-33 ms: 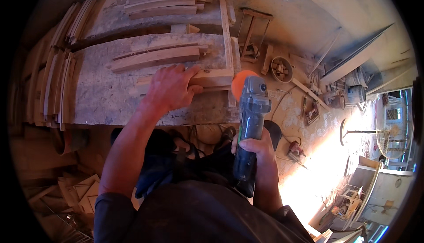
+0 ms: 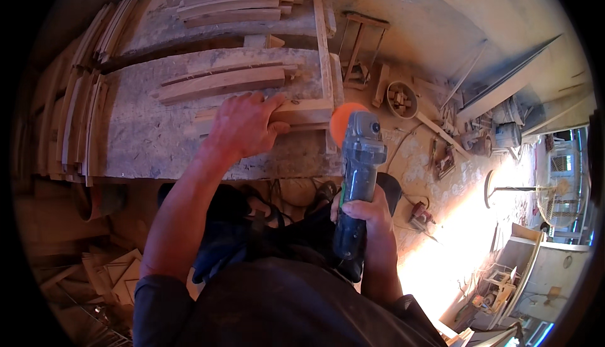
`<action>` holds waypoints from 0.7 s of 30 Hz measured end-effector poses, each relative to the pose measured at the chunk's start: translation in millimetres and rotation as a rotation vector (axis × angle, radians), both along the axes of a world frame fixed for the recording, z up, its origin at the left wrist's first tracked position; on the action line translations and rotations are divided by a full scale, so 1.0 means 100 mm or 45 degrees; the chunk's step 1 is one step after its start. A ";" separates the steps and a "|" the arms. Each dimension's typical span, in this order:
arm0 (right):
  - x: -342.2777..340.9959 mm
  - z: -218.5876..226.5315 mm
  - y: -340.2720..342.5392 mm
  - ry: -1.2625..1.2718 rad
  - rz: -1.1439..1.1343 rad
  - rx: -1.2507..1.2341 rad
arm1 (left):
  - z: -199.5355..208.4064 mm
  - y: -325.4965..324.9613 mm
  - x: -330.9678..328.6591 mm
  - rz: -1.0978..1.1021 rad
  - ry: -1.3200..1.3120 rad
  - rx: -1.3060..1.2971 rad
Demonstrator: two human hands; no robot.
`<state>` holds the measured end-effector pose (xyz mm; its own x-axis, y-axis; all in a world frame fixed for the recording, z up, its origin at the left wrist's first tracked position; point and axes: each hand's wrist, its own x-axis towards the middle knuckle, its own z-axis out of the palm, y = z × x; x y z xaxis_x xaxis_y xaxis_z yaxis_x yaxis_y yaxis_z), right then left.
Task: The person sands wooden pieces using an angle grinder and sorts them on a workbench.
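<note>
My left hand (image 2: pixel 242 126) is closed over a short wooden piece (image 2: pixel 309 114) near the front of the worktable, fingers on its far side and thumb on the near side. In my right hand (image 2: pixel 370 208) is a dark angle grinder (image 2: pixel 359 177), gripped round its body. Its orange disc (image 2: pixel 346 120) is at the right end of the wooden piece; I cannot tell whether they touch. A wooden stop strip (image 2: pixel 324 63) runs across the table's right end. Just beyond my left hand lie curved wooden slats (image 2: pixel 224 84).
More slats (image 2: pixel 236 0) lie on the far board, and several stand stacked at the left (image 2: pixel 82 120). A bucket of wood offcuts (image 2: pixel 401 99) stands on the floor at the right. Nearby lie a red power tool (image 2: pixel 422 214) and cables. A fan (image 2: pixel 554 202) stands farther right.
The angle grinder has shifted very slightly toward me. My left hand and the wooden piece look the same.
</note>
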<state>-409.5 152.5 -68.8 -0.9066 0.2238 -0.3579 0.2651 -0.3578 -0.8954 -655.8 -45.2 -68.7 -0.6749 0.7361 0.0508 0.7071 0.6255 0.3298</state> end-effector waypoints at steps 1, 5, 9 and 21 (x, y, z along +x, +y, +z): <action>0.01 0.02 -0.02 0.000 -0.040 0.005 | 0.02 0.01 -0.01 0.000 -0.015 -0.008; -0.01 0.02 -0.04 0.024 -0.130 -0.007 | 0.03 0.00 -0.02 0.003 -0.035 -0.021; -0.08 0.03 0.02 0.018 -0.083 -0.080 | -0.01 0.00 0.00 -0.002 0.017 -0.008; 0.05 -0.02 -0.03 0.064 -0.202 -0.122 | 0.03 -0.01 0.00 0.010 -0.023 -0.013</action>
<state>-404.7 149.4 -70.4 -0.8798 0.3322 -0.3399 0.1547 -0.4760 -0.8657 -656.0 -46.2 -66.2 -0.6816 0.7310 0.0309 0.6958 0.6346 0.3364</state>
